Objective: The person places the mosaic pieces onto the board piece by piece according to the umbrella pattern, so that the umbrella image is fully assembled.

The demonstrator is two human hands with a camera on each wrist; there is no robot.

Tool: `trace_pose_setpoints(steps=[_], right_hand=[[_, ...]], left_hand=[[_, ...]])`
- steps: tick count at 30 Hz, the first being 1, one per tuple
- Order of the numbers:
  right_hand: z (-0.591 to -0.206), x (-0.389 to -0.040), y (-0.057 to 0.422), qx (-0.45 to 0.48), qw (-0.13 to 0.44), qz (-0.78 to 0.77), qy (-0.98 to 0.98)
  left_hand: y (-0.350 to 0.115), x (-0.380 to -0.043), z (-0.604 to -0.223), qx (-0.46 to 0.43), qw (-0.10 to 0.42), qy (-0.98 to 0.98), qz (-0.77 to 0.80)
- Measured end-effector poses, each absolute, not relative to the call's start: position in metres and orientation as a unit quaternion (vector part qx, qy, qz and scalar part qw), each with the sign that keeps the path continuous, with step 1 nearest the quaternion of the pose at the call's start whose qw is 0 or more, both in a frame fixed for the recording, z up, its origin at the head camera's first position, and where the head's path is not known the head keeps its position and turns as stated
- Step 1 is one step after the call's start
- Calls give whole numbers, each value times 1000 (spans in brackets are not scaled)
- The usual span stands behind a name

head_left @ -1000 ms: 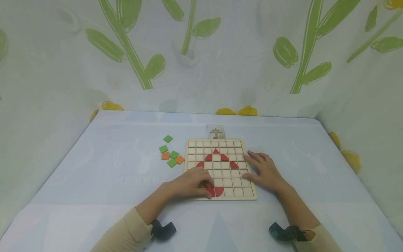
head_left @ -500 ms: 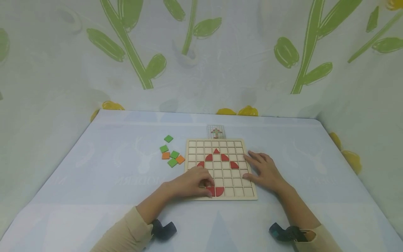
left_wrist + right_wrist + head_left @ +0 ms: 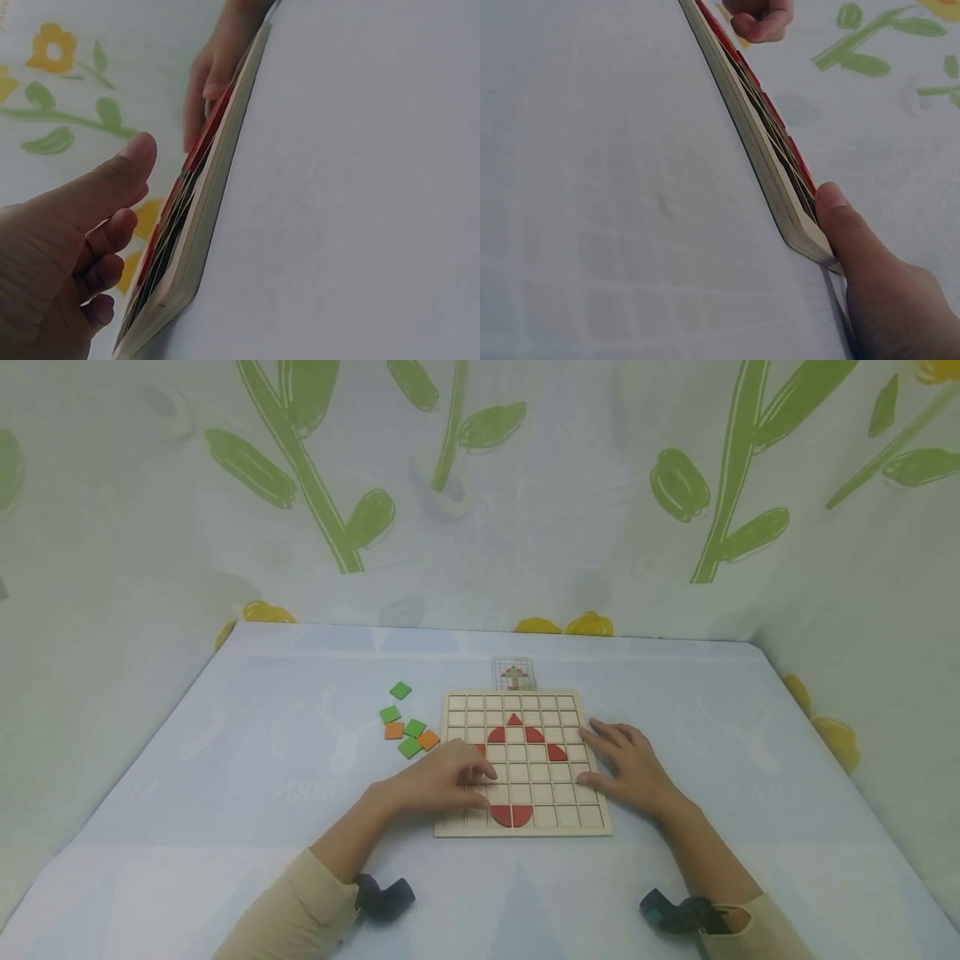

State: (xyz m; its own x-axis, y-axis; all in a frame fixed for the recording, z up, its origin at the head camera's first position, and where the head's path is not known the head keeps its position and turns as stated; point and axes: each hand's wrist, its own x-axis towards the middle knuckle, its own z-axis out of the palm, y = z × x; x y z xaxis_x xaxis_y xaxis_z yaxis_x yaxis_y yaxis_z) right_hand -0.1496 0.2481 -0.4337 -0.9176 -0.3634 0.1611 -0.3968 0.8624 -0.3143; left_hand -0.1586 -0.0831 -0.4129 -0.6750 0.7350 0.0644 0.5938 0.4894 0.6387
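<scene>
A square wooden grid board [image 3: 568,794] lies flat on the table. Set in its cells are a red triangle [image 3: 513,720] near the top, red quarter-round tiles such as one [image 3: 557,752] stepping down each side, and two more [image 3: 501,815] side by side in the bottom row. My left hand [image 3: 435,779] hovers over the board's left part, fingers loosely bent and thumb apart, holding nothing; it partly hides a red tile [image 3: 481,750]. On the right, my right hand [image 3: 630,768] rests at the board's edge with fingers spread, its thumb [image 3: 840,214] touching the rim.
Left of the board lie several loose green tiles [image 3: 401,691] and two orange tiles [image 3: 393,731]. A small pattern card [image 3: 513,674] with a printed grid sits just behind the board. A leaf-patterned backdrop [image 3: 555,527] rises behind the table [image 3: 247,777].
My left hand has lifted off the bottom red tiles and shifted up and to the left, uncovering the lower-left of the board. My right hand stays in place.
</scene>
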Motion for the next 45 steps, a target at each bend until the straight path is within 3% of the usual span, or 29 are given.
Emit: trace_pose_setpoints(steps=[8,15,37,45], right_hand=[[-437,-150,247,210,83,178,-958],[-436,-150,249,194,52,176,-964],[-434,-152,247,185,37,172,-967],[-436,-150,247,183,37,172,-967]], left_hand=[[-96,-168,-406,362,97,860,347],[-106,-173,-402,341,77,871,346],[-139,-188,-407,247,20,915,320],[-147,-189,-409,209,42,927,308]])
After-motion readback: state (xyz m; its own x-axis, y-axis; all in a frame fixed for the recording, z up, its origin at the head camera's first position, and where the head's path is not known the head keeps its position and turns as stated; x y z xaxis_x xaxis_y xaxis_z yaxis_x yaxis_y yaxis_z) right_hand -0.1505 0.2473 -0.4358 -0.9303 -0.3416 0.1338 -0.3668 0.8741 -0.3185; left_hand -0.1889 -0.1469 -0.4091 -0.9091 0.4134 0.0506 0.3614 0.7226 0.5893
